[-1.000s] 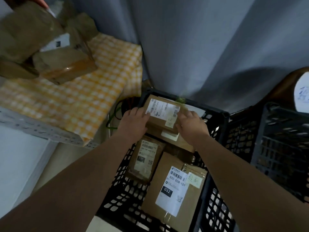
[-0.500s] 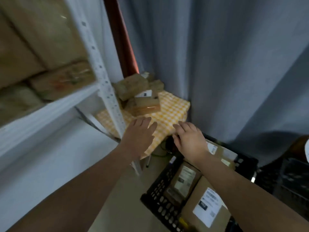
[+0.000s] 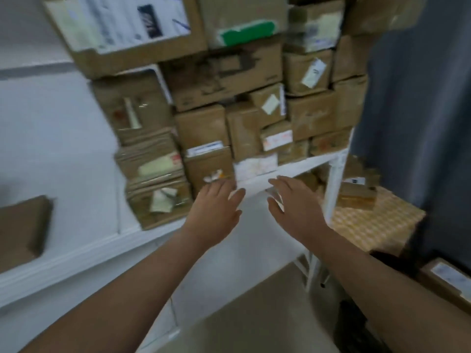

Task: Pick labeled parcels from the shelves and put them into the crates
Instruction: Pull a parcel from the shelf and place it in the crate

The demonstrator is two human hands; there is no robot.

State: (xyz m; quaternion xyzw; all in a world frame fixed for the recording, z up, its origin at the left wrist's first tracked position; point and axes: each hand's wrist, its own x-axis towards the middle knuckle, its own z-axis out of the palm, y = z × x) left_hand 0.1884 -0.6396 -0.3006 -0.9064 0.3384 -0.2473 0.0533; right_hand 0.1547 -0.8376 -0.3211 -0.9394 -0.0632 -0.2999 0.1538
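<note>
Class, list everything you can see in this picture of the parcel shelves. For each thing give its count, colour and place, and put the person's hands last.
Stacked parcels: many, brown, several with white labels, filling the shelf.
Flat parcel: one, brown, far left.
Shelf: one, white, with an upright post at right.
Checked cloth: one, yellow and white, low right, beyond the post.
Small parcels: a few, brown, on the cloth.
Curtain: one, grey-blue, right.
Crate: one, black, bottom right.
Labelled parcel: one, brown, bottom right corner.
Left hand: empty, fingers spread, before the shelf edge.
Right hand: empty, fingers spread, beside it.
</note>
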